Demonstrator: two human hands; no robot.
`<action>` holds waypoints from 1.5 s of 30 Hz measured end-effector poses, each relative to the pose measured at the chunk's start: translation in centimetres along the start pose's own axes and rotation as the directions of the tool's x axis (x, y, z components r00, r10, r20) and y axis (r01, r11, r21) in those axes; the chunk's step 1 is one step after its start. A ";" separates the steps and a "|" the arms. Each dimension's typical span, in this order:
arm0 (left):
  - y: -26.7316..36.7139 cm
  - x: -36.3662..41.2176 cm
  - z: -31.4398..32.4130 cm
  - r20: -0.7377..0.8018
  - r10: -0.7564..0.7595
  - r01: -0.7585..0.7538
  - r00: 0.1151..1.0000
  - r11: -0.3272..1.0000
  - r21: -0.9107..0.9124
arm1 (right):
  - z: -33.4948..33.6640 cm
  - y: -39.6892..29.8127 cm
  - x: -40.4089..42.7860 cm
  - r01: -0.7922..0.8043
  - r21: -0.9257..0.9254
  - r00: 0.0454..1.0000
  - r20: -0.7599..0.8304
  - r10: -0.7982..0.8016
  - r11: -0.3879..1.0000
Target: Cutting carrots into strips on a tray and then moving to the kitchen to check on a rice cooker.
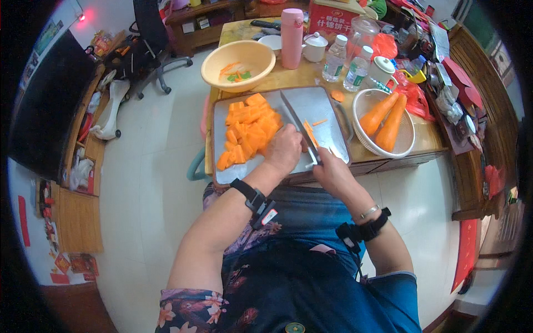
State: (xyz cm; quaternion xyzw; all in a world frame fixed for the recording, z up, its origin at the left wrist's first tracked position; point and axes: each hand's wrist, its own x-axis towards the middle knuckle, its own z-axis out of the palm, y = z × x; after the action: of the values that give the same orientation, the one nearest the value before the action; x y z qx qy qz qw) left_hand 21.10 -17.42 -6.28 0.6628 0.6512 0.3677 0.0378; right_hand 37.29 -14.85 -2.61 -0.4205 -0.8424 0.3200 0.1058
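My right hand (333, 171) grips the handle of a long kitchen knife (296, 114), its blade slanting up and left across the metal-faced cutting board (250, 174). Just left of the blade, my left hand (286, 149) has its fingers curled down at the board; whatever they press on is hidden. A heap of sliced carrot pieces (250, 129) covers the board's left half. Thin carrot strips (310, 132) lie to the right of the blade. Two whole peeled carrots (389, 125) rest in a white plastic colander (404, 147) beside the board.
A cream plastic basin (216, 54) with carrot strips and green bits stands behind the board. Farther back are a pink flask (292, 41), a lidded white cup (315, 48) and two water bottles (354, 68). A carrot end (337, 96) lies near the board's right corner.
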 end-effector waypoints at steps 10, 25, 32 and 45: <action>-0.8 0.0 0.6 -0.030 0.110 -0.107 0.993 0.989 0.098 | -0.1 -0.7 -2.7 0.011 -0.040 1.000 0.030 -0.009 0.999; -1.3 0.2 0.6 0.013 0.044 -0.045 0.999 0.999 0.015 | -0.3 -0.1 -3.1 0.008 0.063 0.999 0.032 -0.010 0.998; -1.0 0.2 0.5 0.010 0.123 -0.123 0.992 0.988 0.089 | 0.2 0.2 -1.9 0.028 0.068 0.999 0.017 -0.030 0.997; -0.5 0.1 0.3 0.059 0.102 -0.109 0.993 0.987 0.118 | -0.3 -0.8 -2.8 0.011 0.029 1.000 0.019 -0.012 1.000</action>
State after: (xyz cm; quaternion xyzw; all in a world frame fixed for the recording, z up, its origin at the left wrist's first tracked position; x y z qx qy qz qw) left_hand 20.86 -17.16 -6.75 0.7069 0.6352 0.3112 -0.0047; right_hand 38.71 -17.26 -1.61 -0.4109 -0.8410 0.3356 0.1056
